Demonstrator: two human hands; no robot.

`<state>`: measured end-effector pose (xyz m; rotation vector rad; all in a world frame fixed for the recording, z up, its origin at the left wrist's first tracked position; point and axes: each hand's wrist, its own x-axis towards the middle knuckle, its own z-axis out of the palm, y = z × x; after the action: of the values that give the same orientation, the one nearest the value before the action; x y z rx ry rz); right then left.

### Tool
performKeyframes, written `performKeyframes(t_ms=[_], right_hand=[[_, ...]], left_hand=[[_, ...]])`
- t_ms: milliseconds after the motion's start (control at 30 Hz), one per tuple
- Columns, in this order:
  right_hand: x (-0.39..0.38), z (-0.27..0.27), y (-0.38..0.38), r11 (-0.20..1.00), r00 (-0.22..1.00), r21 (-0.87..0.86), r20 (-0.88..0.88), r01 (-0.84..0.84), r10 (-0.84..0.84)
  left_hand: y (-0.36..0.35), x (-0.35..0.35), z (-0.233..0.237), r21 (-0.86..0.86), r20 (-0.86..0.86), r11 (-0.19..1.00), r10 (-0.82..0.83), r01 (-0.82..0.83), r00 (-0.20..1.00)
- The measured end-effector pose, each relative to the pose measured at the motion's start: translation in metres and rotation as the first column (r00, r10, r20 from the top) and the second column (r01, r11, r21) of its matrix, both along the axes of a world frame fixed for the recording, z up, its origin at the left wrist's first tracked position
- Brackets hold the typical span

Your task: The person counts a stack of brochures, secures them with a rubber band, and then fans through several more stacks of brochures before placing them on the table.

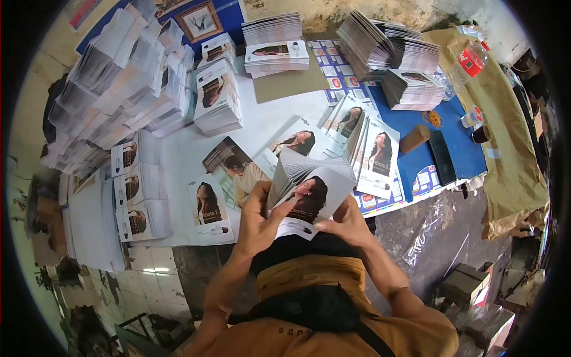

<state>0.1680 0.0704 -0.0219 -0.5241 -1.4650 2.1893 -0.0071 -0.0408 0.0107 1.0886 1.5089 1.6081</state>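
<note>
A fanned stack of printed brochures point(312, 196) is held up in front of my body at the table's near edge. My left hand point(262, 214) grips its left side, thumb lying across the front cover. At the lower right corner, my right hand point(348, 225) has its thumb on the cover and its fingers behind, mostly hidden. Left of the stack, a single brochure point(208, 208) lies flat, beside a darker printed sheet point(235, 169). More brochures point(297, 137) lie just beyond the stack, and a leaning bunch of brochures point(379, 156) is to the right.
Tall piles of printed paper point(113, 89) fill the left side. Brochure bundles point(276, 56) stand at the back. On the right are a wooden block point(414, 138), a black phone-like object point(441, 157), rubber bands point(433, 119), a plastic bottle point(471, 60) and brown paper point(505, 137).
</note>
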Motion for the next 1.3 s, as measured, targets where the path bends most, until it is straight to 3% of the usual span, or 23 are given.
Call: performKeyframes(t_ms=[100,133,167,200,267,333,367,433,467,533,567,667,800,867,967,1067,1100,1200,1300], right_hand=[[-0.007,0.021,0.001,0.996,0.994,-0.089,0.112,0.01,0.0],[-0.009,0.02,-0.001,0.998,0.988,0.029,0.139,0.058,-0.062],[-0.01,0.017,-0.007,0.984,0.979,0.145,0.158,0.106,-0.129],[-0.011,0.016,-0.013,0.954,0.965,0.259,0.17,0.152,-0.2],[-0.012,0.01,-0.02,0.716,0.936,0.679,0.123,0.164,-0.331],[-0.018,0.024,-0.03,0.633,0.945,0.749,0.03,0.195,-0.326],[-0.016,0.018,-0.034,0.655,0.958,0.747,0.09,0.115,-0.271],[-0.016,0.022,-0.036,0.547,0.97,0.83,0.026,0.115,-0.242],[-0.015,0.026,-0.036,0.487,0.973,0.865,-0.003,0.118,-0.229],[-0.013,0.029,-0.037,0.469,0.982,0.879,0.001,0.089,-0.188],[-0.014,0.028,-0.038,0.461,0.985,0.883,-0.011,0.092,-0.174],[-0.015,0.027,-0.038,0.445,0.987,0.889,-0.046,0.111,-0.154],[-0.014,0.025,-0.042,0.467,0.985,0.876,-0.048,0.121,-0.165],[-0.018,0.023,-0.045,0.443,0.959,0.859,-0.168,0.255,-0.228],[-0.014,0.022,-0.046,0.48,0.944,0.824,-0.188,0.302,-0.27],[-0.012,0.024,-0.042,0.473,0.944,0.827,-0.194,0.304,-0.268],[-0.012,0.024,-0.042,0.472,0.944,0.825,-0.209,0.311,-0.257],[-0.012,0.02,-0.047,0.472,0.935,0.81,-0.263,0.349,-0.239],[-0.009,0.013,-0.047,0.469,0.911,0.784,-0.309,0.406,-0.272]], left_hand=[[0.001,0.002,-0.018,0.011,0.22,1.0,0.0,-0.002,0.975],[0.0,0.001,-0.023,0.006,0.286,1.0,0.0,-0.001,0.958],[-0.002,-0.002,-0.024,-0.044,0.205,0.999,-0.011,0.021,0.979],[-0.004,-0.002,-0.027,-0.003,0.336,0.999,0.031,-0.032,0.941],[-0.005,-0.002,-0.031,0.055,0.577,0.986,0.097,-0.157,0.811],[0.015,-0.008,-0.007,0.128,0.619,0.947,0.156,-0.295,0.77],[0.014,-0.016,-0.001,0.145,0.603,0.938,0.17,-0.316,0.78],[0.02,-0.017,0.03,0.136,0.624,0.894,0.256,-0.426,0.738],[0.016,-0.022,0.026,0.179,0.621,0.894,0.221,-0.411,0.752],[0.01,-0.031,0.016,0.258,0.616,0.892,0.145,-0.372,0.774],[0.01,-0.031,0.013,0.198,0.556,0.891,0.241,-0.408,0.796],[0.006,-0.038,-0.004,0.246,0.626,0.885,0.166,-0.396,0.762],[0.008,-0.04,-0.011,0.389,0.541,0.839,0.126,-0.381,0.831],[0.012,-0.028,0.003,0.452,0.555,0.783,0.129,-0.428,0.822],[0.024,-0.016,0.009,0.334,0.265,0.781,0.459,-0.527,0.848],[0.022,-0.001,0.006,0.244,0.615,0.841,0.251,-0.483,0.747],[0.016,-0.006,-0.002,0.286,0.609,0.874,0.151,-0.394,0.779],[0.01,-0.023,-0.039,0.603,0.553,0.764,-0.195,-0.229,0.81],[0.011,-0.021,-0.039,0.611,0.41,0.777,-0.15,-0.149,0.9]])
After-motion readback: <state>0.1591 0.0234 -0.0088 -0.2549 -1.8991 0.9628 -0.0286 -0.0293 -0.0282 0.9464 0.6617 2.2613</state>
